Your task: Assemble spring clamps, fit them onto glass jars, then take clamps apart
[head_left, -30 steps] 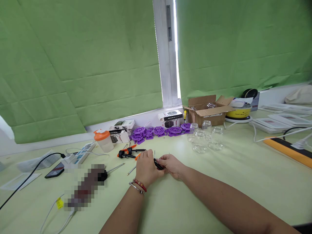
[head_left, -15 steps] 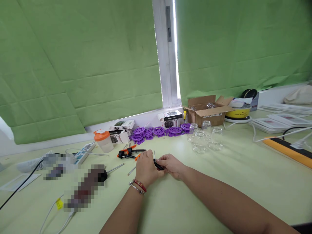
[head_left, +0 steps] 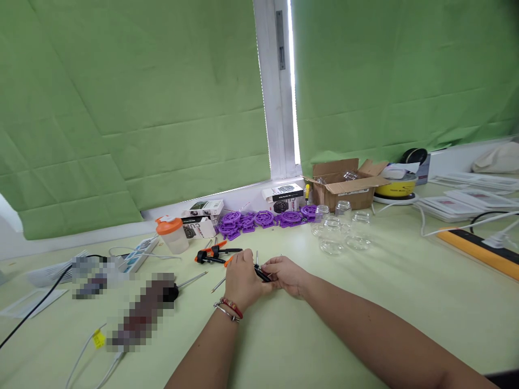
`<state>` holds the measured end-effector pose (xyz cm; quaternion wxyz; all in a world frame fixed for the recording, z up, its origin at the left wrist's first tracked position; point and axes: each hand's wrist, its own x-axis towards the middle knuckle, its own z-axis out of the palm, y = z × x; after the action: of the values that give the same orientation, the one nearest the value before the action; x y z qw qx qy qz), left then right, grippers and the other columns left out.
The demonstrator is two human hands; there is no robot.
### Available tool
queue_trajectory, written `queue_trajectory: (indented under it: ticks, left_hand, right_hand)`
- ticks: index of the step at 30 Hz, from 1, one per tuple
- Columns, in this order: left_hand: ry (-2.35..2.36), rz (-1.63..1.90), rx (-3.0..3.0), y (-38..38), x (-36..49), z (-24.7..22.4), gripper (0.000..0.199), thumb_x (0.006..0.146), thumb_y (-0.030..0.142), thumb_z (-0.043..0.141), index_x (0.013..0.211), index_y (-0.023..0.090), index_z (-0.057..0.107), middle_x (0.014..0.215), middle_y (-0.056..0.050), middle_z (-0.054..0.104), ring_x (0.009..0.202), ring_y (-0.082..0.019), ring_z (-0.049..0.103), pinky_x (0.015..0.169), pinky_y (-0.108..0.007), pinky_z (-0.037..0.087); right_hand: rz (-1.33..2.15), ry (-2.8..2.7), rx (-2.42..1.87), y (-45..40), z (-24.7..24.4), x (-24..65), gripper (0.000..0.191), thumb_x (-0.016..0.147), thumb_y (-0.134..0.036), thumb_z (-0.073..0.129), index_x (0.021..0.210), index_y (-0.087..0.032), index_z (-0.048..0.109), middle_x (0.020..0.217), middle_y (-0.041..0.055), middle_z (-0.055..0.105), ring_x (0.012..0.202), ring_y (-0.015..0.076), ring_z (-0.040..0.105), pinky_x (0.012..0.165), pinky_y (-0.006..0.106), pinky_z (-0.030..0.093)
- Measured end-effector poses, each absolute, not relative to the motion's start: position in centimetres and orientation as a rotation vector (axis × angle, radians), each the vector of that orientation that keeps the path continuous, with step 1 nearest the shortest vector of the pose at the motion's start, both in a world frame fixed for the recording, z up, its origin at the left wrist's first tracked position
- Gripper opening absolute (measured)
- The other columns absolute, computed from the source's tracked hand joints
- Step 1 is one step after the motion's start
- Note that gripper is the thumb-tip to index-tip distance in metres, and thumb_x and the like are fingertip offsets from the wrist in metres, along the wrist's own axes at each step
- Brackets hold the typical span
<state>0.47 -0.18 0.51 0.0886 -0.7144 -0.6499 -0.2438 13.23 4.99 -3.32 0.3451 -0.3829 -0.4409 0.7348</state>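
My left hand is closed around a black piece at the middle of the table, its fingers bent over the far end. Against the near right end of that piece, my right hand pinches with thumb and fingers. Part of the black piece is hidden by both hands. A thin metal rod stands out just beyond them. Black and orange tools lie behind and left of my left hand, and another thin rod lies beside it.
Purple plastic parts line the back, near small boxes. Clear glass jars and a cardboard box are at right. An orange-lidded cup, power strip and long-shafted tool are at left.
The black piece has turned slightly between my hands. My left wrist has shifted a little; the things on the table have stayed where they were.
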Motion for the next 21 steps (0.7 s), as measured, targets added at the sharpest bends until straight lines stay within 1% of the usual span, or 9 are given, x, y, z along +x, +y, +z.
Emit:
queue_trajectory:
  ticks: [3,7,14,18,21]
  left_hand:
    - [-1.925,-0.731,-2.126,-0.17,0.44,0.43,0.06,0.043,0.054,0.07,0.084,0.021,0.041,0.086,-0.006,0.054,0.088,-0.026,0.053,0.072,-0.035,0.04]
    - [-1.912,-0.736,-2.126,-0.11,0.4,0.31,0.059,0.044,0.055,0.069,0.083,0.021,0.04,0.084,-0.005,0.053,0.085,-0.025,0.052,0.07,-0.033,0.04]
    - [-1.927,-0.738,-2.124,-0.09,0.46,0.35,0.059,0.043,0.056,0.069,0.081,0.021,0.039,0.084,-0.005,0.054,0.086,-0.026,0.053,0.07,-0.034,0.04]
    - [-1.929,-0.74,-2.129,-0.15,0.52,0.49,0.06,0.043,0.056,0.07,0.081,0.021,0.04,0.083,-0.005,0.054,0.084,-0.026,0.053,0.07,-0.034,0.04]
    - [-1.935,-0.738,-2.134,-0.19,0.53,0.57,0.061,0.042,0.057,0.07,0.081,0.021,0.04,0.085,-0.006,0.055,0.085,-0.027,0.053,0.071,-0.035,0.041]
  right_hand:
    - [1.903,-1.156,-1.004,5.03,-3.33,13.28,0.013,0.065,-0.019,0.069,0.067,-0.014,0.058,0.053,-0.0022,0.053,0.048,0.0091,0.049,0.047,0.023,0.046]
    - [1.895,-1.14,-1.017,5.19,-3.59,13.21,0.011,0.067,-0.019,0.066,0.067,-0.014,0.056,0.054,-0.0026,0.052,0.047,0.009,0.048,0.049,0.025,0.048]
    - [1.896,-1.149,-1.001,4.89,-3.27,13.19,0.016,0.066,-0.022,0.068,0.066,-0.014,0.054,0.055,-0.002,0.053,0.047,0.009,0.049,0.046,0.023,0.045]
    - [1.889,-1.147,-1.014,4.91,-3.31,13.14,0.016,0.066,-0.022,0.067,0.063,-0.015,0.053,0.05,-0.0046,0.049,0.044,0.0077,0.045,0.048,0.024,0.045]
    - [1.893,-1.155,-1.016,4.97,-3.36,13.11,0.016,0.066,-0.023,0.067,0.063,-0.015,0.053,0.05,-0.0041,0.049,0.044,0.0082,0.046,0.047,0.023,0.044]
